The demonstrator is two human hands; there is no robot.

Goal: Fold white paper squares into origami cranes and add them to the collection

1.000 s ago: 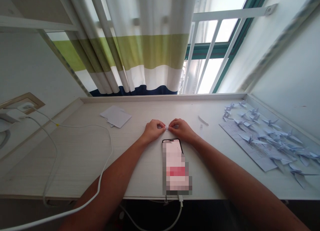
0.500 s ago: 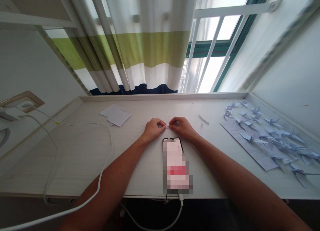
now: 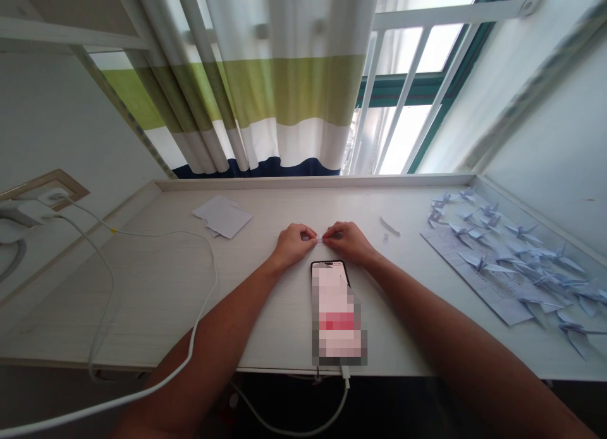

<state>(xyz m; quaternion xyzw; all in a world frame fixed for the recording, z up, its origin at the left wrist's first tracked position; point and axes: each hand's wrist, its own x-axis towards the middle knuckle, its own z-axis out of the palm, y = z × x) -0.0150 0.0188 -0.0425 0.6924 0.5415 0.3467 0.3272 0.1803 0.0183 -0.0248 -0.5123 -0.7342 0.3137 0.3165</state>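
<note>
Close together over the white desk, my left hand (image 3: 294,243) and my right hand (image 3: 349,242) pinch a small piece of white paper (image 3: 319,240) between them. Most of that paper is hidden by the fingers, so its folds cannot be made out. Just below the hands lies a phone (image 3: 335,306) with a blurred screen and a white cable plugged into its lower end. To the right of my right hand rest a curved paper strip (image 3: 389,226) and a tiny paper scrap (image 3: 386,238).
Several folded paper cranes (image 3: 521,255) spread over the desk's right side, some on a printed sheet (image 3: 467,274). A stack of white paper squares (image 3: 225,216) lies at the back left. A white cable (image 3: 215,268) runs from the wall socket across my left forearm. A raised rim (image 3: 313,182) borders the back.
The camera view has shifted slightly, so everything sits a little further right. Both hands keep hold of the small paper, with only a slight movement of the fingers.
</note>
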